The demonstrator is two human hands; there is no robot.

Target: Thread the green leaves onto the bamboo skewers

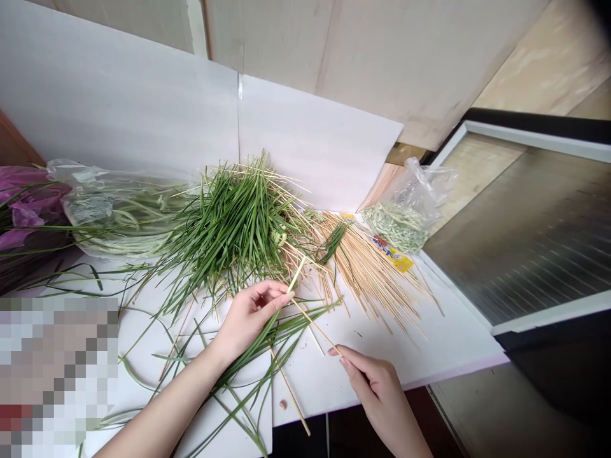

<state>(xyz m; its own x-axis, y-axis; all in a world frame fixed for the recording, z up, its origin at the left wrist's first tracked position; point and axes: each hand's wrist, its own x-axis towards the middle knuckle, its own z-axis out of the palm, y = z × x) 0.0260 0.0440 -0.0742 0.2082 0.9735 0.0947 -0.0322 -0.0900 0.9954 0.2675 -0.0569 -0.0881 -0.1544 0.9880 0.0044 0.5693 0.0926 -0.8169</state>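
The left hand (251, 318) is curled shut on a thin wooden stick (315, 326), and the right hand (379, 397) pinches its other end.

Soft, even daylight-like brightness is washing over the white surface (443, 337), and only faint shadows are gathering under my right hand (379, 397). A pale sheen is lying across the framed panel (520, 229), a dark blur is creeping into the top right corner, and a pixelated mosaic patch (55, 375) is hiding the lower left corner.

A thin wooden skewer (315, 324) slants across green grass blades (281, 337).
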